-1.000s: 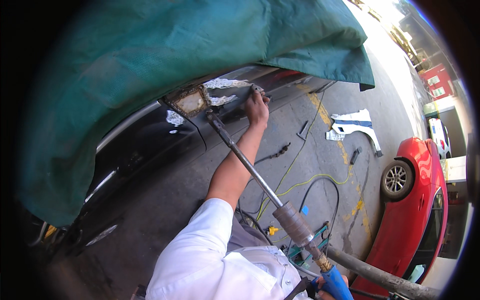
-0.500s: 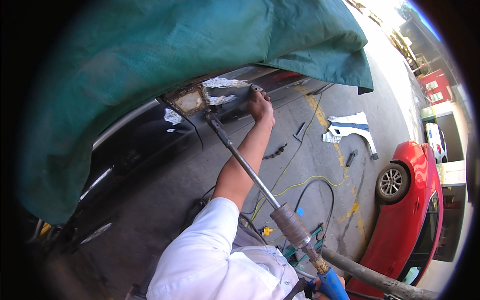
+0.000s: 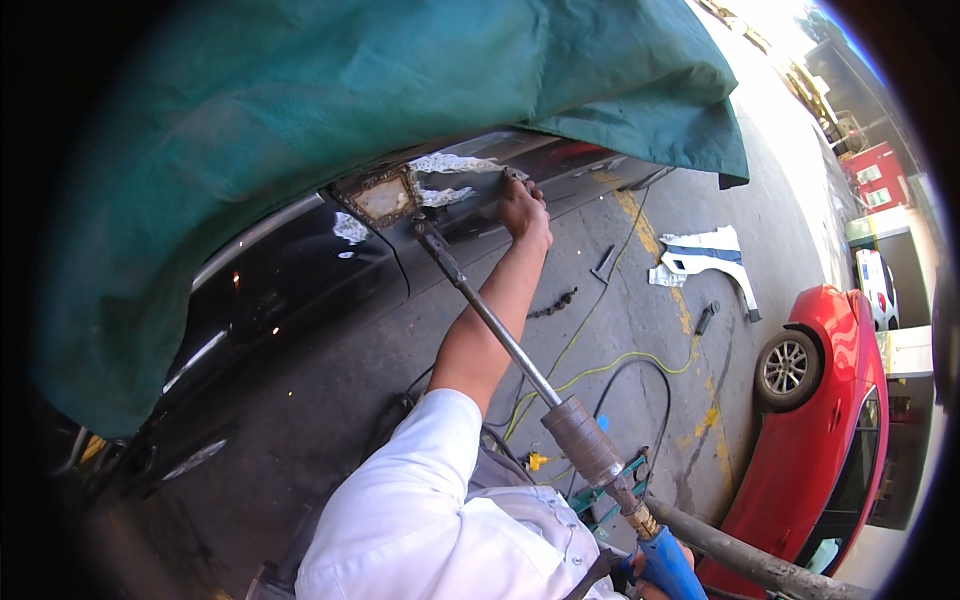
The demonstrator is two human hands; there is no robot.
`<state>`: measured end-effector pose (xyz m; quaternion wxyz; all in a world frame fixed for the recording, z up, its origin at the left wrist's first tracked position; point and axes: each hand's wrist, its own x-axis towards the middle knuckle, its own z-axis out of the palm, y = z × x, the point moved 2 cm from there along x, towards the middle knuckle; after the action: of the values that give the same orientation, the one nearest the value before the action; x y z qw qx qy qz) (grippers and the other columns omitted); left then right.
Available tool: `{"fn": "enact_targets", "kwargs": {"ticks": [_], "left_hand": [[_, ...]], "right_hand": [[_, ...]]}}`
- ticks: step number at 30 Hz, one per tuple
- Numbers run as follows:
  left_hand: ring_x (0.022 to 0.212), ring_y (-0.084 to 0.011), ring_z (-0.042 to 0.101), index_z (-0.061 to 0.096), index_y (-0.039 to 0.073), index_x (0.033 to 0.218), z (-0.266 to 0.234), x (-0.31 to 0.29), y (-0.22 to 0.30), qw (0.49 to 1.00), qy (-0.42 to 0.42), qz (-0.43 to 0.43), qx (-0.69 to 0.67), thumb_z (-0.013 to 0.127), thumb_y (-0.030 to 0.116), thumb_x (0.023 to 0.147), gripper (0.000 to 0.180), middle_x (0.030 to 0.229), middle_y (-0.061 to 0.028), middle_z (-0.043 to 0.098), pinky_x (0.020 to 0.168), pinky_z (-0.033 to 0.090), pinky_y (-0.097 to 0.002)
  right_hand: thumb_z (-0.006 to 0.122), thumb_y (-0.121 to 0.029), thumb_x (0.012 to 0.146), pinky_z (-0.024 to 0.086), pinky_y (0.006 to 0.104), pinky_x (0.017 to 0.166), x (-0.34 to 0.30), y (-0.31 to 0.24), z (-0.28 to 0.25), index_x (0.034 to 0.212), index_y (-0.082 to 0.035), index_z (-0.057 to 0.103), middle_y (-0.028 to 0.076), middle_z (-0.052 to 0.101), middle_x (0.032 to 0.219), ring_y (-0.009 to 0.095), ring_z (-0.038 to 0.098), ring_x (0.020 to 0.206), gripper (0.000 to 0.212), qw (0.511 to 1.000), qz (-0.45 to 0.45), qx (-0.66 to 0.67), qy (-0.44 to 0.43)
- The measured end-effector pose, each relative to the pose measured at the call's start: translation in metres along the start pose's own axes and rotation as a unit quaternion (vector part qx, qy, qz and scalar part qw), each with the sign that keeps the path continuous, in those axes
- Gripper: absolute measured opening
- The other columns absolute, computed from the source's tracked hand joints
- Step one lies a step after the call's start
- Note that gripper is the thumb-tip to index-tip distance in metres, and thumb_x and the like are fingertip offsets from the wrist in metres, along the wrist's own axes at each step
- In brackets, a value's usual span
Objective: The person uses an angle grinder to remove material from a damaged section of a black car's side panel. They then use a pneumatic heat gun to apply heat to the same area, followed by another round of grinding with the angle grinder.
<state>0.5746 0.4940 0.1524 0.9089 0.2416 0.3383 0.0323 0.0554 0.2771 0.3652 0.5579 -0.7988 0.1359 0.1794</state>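
A slide-hammer dent puller (image 3: 510, 345) runs slantwise across the view, with a heavy brown cylindrical weight on its rod. My right hand (image 3: 648, 585), partly hidden at the lower edge, is closed round its blue handle. The puller's far tip meets a black car panel (image 3: 440, 232) beside bared, whitish metal patches and a rough-framed opening (image 3: 380, 200). Farther along the same panel, my left hand (image 3: 525, 210) rests with curled fingers around something small and greyish that I cannot make out. Small bright sparks show left of the puller.
A green cover (image 3: 400, 80) drapes over the car. On the floor lie a white fender (image 3: 705, 258), a hammer (image 3: 603, 264), a dark tool (image 3: 707, 318), a chain (image 3: 553, 303) and cables. A grey pole (image 3: 750, 550) and a red car (image 3: 800, 450) stand right.
Small orange sparks have appeared over the dark car side and near the floor. Both hands and the puller keep nearly the same place; the view has shifted slightly.
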Motion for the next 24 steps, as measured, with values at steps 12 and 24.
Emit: {"fn": "enact_targets", "kwargs": {"ticks": [12,24], "left_hand": [[0.074,-0.024,0.068,0.063,0.0,0.095,-0.039,0.032,-0.01,0.902,-0.053,0.335,0.267,0.063,0.032,0.096,0.032,0.08,-0.01,0.069,0.073,0.053,-0.0348],[0.107,-0.0265,0.064,0.066,0.011,0.108,-0.143,-0.243,-0.004,0.859,-0.344,-0.289,-0.244,0.035,0.081,0.092,0.077,0.113,-0.0118,0.068,0.098,0.05,-0.052]], "right_hand": [[0.083,-0.014,0.068,0.053,0.033,0.081,0.0,0.011,-0.002,0.107,0.001,0.063,0.009,0.066,0.094,0.02,0.066,0.085,0.047,0.991,0.049,0.126,0.007],[0.077,-0.009,0.062,0.053,0.0338,0.081,0.006,0.008,-0.013,0.115,0.0,0.058,0.009,0.066,0.09,0.019,0.065,0.084,0.057,0.989,0.117,0.087,0.021]]}}
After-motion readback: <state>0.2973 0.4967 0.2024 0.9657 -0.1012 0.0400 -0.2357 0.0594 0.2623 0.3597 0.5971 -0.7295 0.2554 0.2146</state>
